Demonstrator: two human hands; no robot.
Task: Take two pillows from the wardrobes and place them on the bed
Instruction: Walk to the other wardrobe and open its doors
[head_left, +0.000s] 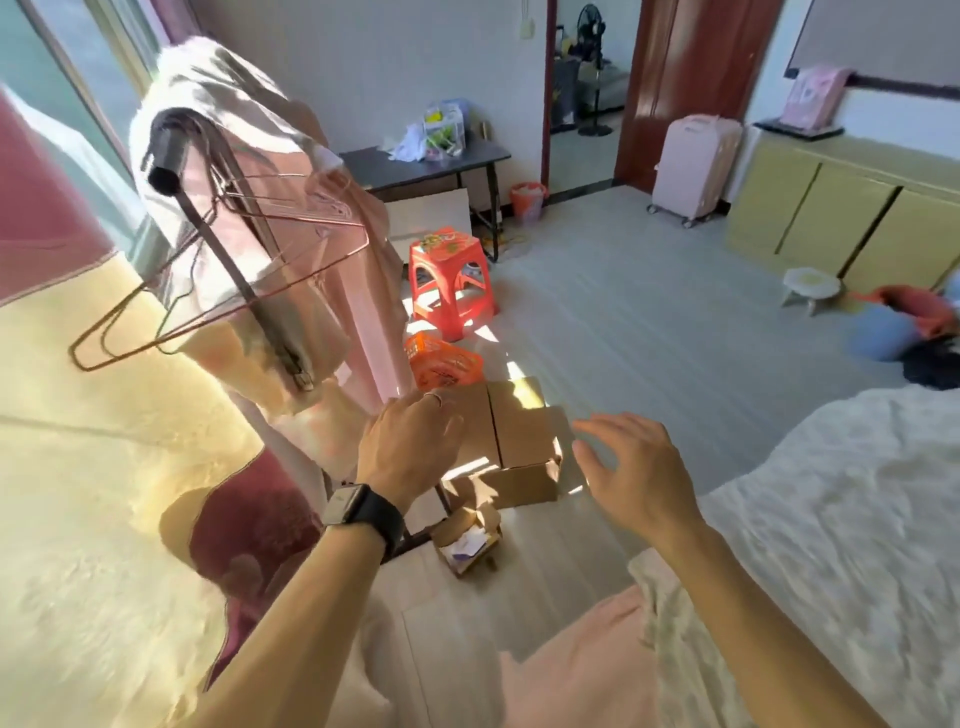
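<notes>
The bed (841, 519), covered in a white rumpled sheet, fills the lower right. No pillow shows anywhere in view. Low yellow cabinets (831, 208) line the right wall; I cannot tell whether these are the wardrobes. My left hand (410, 447), with a black watch on the wrist and a ring, is held out over the floor with loosely curled fingers and holds nothing. My right hand (634, 467) is stretched forward beside it, fingers spread, also holding nothing. Both hands hover above cardboard boxes (514, 441), not touching them.
A clothes rack (234, 249) with wire hangers and pale garments stands at left, by a yellow and maroon curtain. An orange stool (452, 280), an orange basket (441, 364), a dark table (426, 161), a pink suitcase (691, 166) and an open doorway (587, 104) lie beyond.
</notes>
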